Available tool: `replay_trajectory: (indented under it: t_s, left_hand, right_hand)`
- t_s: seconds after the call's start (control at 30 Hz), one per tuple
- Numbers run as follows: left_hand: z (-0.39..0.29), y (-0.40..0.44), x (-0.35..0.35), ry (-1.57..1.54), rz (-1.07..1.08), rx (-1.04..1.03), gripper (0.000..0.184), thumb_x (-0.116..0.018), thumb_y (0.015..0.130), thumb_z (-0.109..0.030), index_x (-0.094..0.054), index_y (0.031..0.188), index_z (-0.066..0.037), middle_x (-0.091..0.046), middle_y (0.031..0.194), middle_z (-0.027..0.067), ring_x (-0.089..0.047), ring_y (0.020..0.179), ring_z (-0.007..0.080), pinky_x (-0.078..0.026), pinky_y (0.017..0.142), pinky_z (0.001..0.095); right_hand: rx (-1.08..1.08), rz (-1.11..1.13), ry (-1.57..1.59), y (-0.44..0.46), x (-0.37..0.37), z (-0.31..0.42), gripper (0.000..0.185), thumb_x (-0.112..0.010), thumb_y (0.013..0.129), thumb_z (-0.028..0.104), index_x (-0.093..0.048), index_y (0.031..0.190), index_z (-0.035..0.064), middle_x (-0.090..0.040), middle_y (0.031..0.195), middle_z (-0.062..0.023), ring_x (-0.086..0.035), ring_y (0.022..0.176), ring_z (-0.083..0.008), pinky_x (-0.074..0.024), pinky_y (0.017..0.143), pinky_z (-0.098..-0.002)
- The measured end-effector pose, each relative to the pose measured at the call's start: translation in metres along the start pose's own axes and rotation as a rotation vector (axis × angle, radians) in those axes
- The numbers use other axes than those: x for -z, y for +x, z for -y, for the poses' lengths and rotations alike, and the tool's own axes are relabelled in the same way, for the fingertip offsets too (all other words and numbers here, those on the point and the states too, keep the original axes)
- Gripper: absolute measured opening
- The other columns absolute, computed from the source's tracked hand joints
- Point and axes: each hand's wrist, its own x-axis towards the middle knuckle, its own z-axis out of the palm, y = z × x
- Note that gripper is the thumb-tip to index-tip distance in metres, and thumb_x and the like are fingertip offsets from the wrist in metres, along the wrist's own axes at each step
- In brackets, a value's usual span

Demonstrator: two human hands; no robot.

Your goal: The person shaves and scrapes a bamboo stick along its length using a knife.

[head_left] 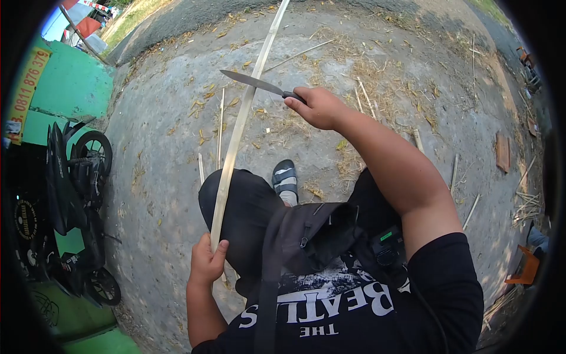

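Strip (237, 133) of pale, bamboo-like material, long and narrow, slanting upward in front of the person's left knee (253, 197) and leaving the view at its top edge. The left hand (207, 259) grips its near end, fingers curled around it and thumb against one edge. The right hand (320, 107), arm outstretched, is closed round the handle of a knife (270, 88), whose blade crosses in front of the strip farther up; whether the edge bites or merely lies over it cannot be told. As to progress, the piece appears already split to a flat length, its visible face pale throughout; the far end is out of view, and how much blade work is left cannot be judged. Between the knees shows a sandalled foot (285, 179), below it a black bag (318, 227) worn over a printed shirt (318, 304). Beyond, thin sticks (221, 130) and dry leaves lie on the grey ground (159, 189); a motorcycle (73, 236) stands at the left edge, near a green wall (82, 76).
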Motion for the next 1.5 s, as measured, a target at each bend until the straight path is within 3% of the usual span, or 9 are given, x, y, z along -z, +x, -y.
replay_trajectory:
  t_s: [0.07, 0.33, 0.6, 0.73, 0.87, 0.9, 1.1, 1.3, 1.5]
  left_hand:
    - [0.004, 0.002, -0.002, -0.018, 0.004, -0.007, 0.040, -0.073, 0.101, -0.031, -0.053, 0.082, -0.003, -0.057, 0.062, 0.0055, -0.052, 0.058, 0.0136, -0.042, 0.054, 0.0347]
    - [-0.010, 0.003, 0.009, 0.091, 0.010, -0.013, 0.039, -0.074, 0.100, -0.032, -0.054, 0.085, -0.002, -0.058, 0.063, 0.0081, -0.055, 0.057, 0.0174, -0.044, 0.055, 0.0349]
    - [-0.005, 0.001, -0.004, 0.028, -0.042, -0.002, 0.040, -0.075, 0.099, -0.033, -0.056, 0.086, -0.001, -0.060, 0.063, 0.0100, -0.058, 0.057, 0.0187, -0.046, 0.056, 0.0351]
    - [0.006, -0.007, -0.004, 0.061, -0.039, -0.014, 0.038, -0.076, 0.098, -0.034, -0.059, 0.088, -0.001, -0.061, 0.065, 0.0106, -0.059, 0.058, 0.0189, -0.047, 0.056, 0.0357]
    - [0.017, -0.021, -0.008, 0.108, -0.014, -0.017, 0.036, -0.078, 0.096, -0.033, -0.062, 0.090, -0.002, -0.062, 0.065, 0.0106, -0.062, 0.059, 0.0205, -0.048, 0.057, 0.0365]
    - [0.011, -0.023, -0.009, 0.112, -0.014, -0.007, 0.035, -0.078, 0.096, -0.032, -0.063, 0.090, -0.001, -0.063, 0.066, 0.0120, -0.064, 0.059, 0.0247, -0.050, 0.058, 0.0381]
    - [0.013, -0.027, -0.014, 0.220, -0.047, -0.035, 0.035, -0.081, 0.093, -0.033, -0.064, 0.092, -0.002, -0.065, 0.066, 0.0148, -0.067, 0.060, 0.0350, -0.051, 0.058, 0.0416]
    - [-0.003, -0.018, -0.006, 0.422, -0.092, -0.171, 0.044, -0.087, 0.085, -0.035, -0.063, 0.099, -0.001, -0.064, 0.090, 0.0174, -0.066, 0.081, 0.0351, -0.053, 0.072, 0.0433]
    - [-0.025, 0.015, -0.018, 0.411, -0.267, -0.411, 0.066, -0.092, 0.080, -0.035, -0.059, 0.125, 0.000, -0.058, 0.119, 0.0174, -0.058, 0.099, 0.0331, -0.051, 0.086, 0.0425]
  right_hand:
    - [0.239, 0.119, -0.137, -0.014, -0.008, 0.030, 0.053, -0.052, 0.106, 0.055, -0.067, 0.104, 0.0047, -0.071, 0.086, -0.0231, -0.068, 0.087, -0.0469, -0.0527, 0.079, -0.0549]
    - [-0.069, -0.011, -0.056, 0.002, 0.009, -0.001, 0.054, -0.051, 0.107, 0.055, -0.071, 0.103, 0.0042, -0.071, 0.087, -0.0234, -0.070, 0.090, -0.0439, -0.0533, 0.081, -0.0525]
    - [0.203, 0.046, -0.088, -0.017, -0.012, 0.021, 0.053, -0.051, 0.107, 0.056, -0.064, 0.104, 0.0046, -0.069, 0.084, -0.0234, -0.068, 0.087, -0.0473, -0.0512, 0.078, -0.0578]
    - [0.179, -0.068, 0.134, -0.013, -0.009, 0.014, 0.051, -0.051, 0.108, 0.053, -0.064, 0.102, 0.0047, -0.066, 0.080, -0.0231, -0.066, 0.081, -0.0446, -0.0511, 0.073, -0.0519]
    - [0.126, -0.315, 0.748, 0.002, -0.016, 0.006, 0.051, -0.055, 0.108, 0.054, -0.061, 0.099, 0.0048, -0.061, 0.073, -0.0029, -0.053, 0.060, -0.0093, -0.0427, 0.053, -0.0289]
    - [0.057, -0.325, 0.769, 0.000, -0.010, 0.010, 0.060, -0.061, 0.103, 0.059, -0.067, 0.110, -0.0006, -0.069, 0.086, -0.0054, -0.062, 0.086, -0.0173, -0.0512, 0.077, -0.0368]
    - [-0.053, -0.325, 0.831, -0.001, -0.005, -0.001, 0.043, -0.084, 0.091, 0.038, -0.066, 0.104, 0.0021, -0.063, 0.087, -0.0021, -0.059, 0.082, -0.0125, -0.0496, 0.074, -0.0307]
    - [-0.017, -0.368, 0.829, 0.004, -0.009, -0.004, 0.033, -0.086, 0.088, 0.025, -0.063, 0.097, 0.0037, -0.062, 0.085, -0.0005, -0.057, 0.078, -0.0107, -0.0490, 0.071, -0.0302]
    - [0.033, -0.364, 0.772, 0.004, -0.008, 0.002, 0.031, -0.086, 0.087, 0.025, -0.063, 0.095, 0.0050, -0.063, 0.083, -0.0009, -0.057, 0.076, -0.0111, -0.0489, 0.070, -0.0304]
